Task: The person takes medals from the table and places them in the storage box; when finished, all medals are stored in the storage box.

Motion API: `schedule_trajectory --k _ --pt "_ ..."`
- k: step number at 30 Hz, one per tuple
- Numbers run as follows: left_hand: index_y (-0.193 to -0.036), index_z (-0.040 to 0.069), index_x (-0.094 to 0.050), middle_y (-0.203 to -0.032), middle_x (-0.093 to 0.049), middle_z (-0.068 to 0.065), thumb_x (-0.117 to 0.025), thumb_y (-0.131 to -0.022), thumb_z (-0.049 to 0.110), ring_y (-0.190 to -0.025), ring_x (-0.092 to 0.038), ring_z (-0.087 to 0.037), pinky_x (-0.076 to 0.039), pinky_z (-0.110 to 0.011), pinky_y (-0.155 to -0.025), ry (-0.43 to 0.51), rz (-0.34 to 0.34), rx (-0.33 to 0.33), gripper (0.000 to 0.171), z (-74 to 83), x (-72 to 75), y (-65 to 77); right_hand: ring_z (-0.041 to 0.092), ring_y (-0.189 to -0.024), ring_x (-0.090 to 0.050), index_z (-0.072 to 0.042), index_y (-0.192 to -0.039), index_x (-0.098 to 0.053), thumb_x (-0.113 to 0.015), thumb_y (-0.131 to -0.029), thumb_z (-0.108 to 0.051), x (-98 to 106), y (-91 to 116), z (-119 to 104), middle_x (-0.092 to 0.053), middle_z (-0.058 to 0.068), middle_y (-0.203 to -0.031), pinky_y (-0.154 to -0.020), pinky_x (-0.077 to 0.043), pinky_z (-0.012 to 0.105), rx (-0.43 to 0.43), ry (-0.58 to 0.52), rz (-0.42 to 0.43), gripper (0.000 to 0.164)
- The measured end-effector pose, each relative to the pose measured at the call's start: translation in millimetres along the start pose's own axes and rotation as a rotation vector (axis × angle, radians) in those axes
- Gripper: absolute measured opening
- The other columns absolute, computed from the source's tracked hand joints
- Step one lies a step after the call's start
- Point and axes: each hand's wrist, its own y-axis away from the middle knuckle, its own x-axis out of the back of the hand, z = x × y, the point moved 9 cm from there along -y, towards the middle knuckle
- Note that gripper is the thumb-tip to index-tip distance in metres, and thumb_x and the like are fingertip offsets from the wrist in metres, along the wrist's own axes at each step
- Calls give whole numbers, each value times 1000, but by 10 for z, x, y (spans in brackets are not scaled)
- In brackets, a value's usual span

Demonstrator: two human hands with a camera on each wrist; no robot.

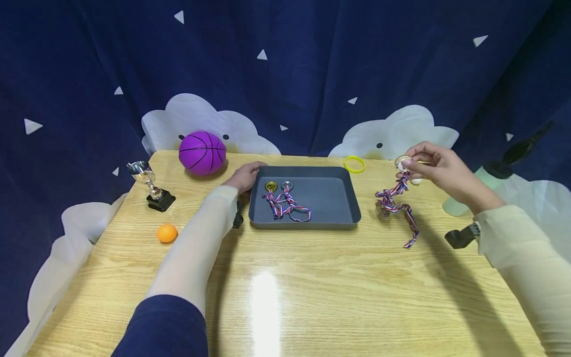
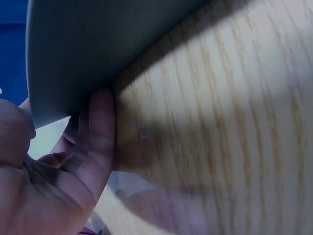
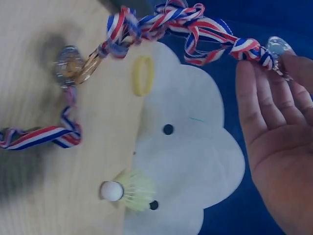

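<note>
My left hand [image 1: 245, 177] grips the left wall of a dark grey tray [image 1: 332, 198]; the left wrist view shows the thumb at the rim and fingers [image 2: 101, 117] against the outside. Inside the tray lie a gold medal [image 1: 270, 187] and a silver medal [image 1: 287, 185] with knotted red, white and blue ribbons [image 1: 291, 204]. Right of the tray, my right hand [image 1: 439, 168] pinches a shiny silver-looking medal [image 1: 403, 163] above the table. A tangled striped ribbon [image 3: 205, 29] trails from it, with a silver-and-gold medal [image 3: 69, 67] and a gold-coloured one [image 3: 90, 66] caught lower down.
A purple basketball [image 1: 202, 153], a trophy cup [image 1: 153, 187] and an orange ball [image 1: 167, 232] stand on the left. Behind the tray's right corner lies a yellow wristband [image 1: 354, 164]. A shuttlecock [image 3: 112, 191] and a pale green container [image 1: 486, 178] are at the right.
</note>
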Motion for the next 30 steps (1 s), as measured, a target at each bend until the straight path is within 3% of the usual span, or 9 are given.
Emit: schedule_trajectory --k 7,12,19,22,25,27,30 --pt "-152 21 -53 -159 -50 -15 -29 -115 20 -138 -55 -37 -53 -51 -112 8 0 3 44 -16 -1 -11 7 -86 -75 -3 -113 -65 -64 -101 2 220 6 -321 -77 -2 -97 -78 -62 15 202 -351 86 13" --pt "-153 20 -53 -162 -48 -14 -30 -115 20 -145 -49 -36 -43 -53 -122 -6 7 -8 44 -1 13 -11 8 -87 -76 -1 -116 -64 -64 -100 5 370 27 -501 -78 0 -100 -79 -62 15 270 -417 132 17" --pt "-153 20 -53 -163 -47 -13 -30 -115 21 -148 -46 -35 -38 -52 -127 -8 3 -17 44 -12 17 -31 9 -85 -75 -1 -118 -63 -67 -98 2 421 -45 -673 -78 2 -99 -74 -63 17 251 -445 154 20" --pt "-152 20 -54 -163 -47 -13 -30 -115 21 -148 -46 -35 -37 -52 -127 -10 0 -20 44 -18 16 -38 10 -84 -76 -1 -114 -64 -68 -98 2 288 -130 -735 -79 3 -95 -73 -64 20 224 -508 134 17" --pt "-151 20 -55 -162 -48 -14 -30 -115 20 -147 -47 -35 -38 -51 -126 -25 9 -26 44 -9 28 -30 12 -82 -77 -3 -109 -65 -70 -97 1 16 -269 -754 -80 2 -93 -73 -65 22 145 -569 81 14" --pt "-152 19 -54 -162 -48 -14 -30 -115 20 -149 -46 -35 -37 -51 -127 -23 9 -28 44 -10 29 -34 11 -81 -76 -4 -107 -64 -69 -98 0 -229 -376 -723 -80 1 -92 -73 -65 23 69 -560 39 11" --pt "-153 17 -53 -164 -46 -14 -30 -115 19 -154 -40 -36 -31 -51 -131 -22 10 -38 45 1 31 -36 8 -79 -74 -4 -109 -61 -68 -100 -2 -663 -555 -629 -77 -3 -88 -75 -64 22 -36 -464 -37 12"
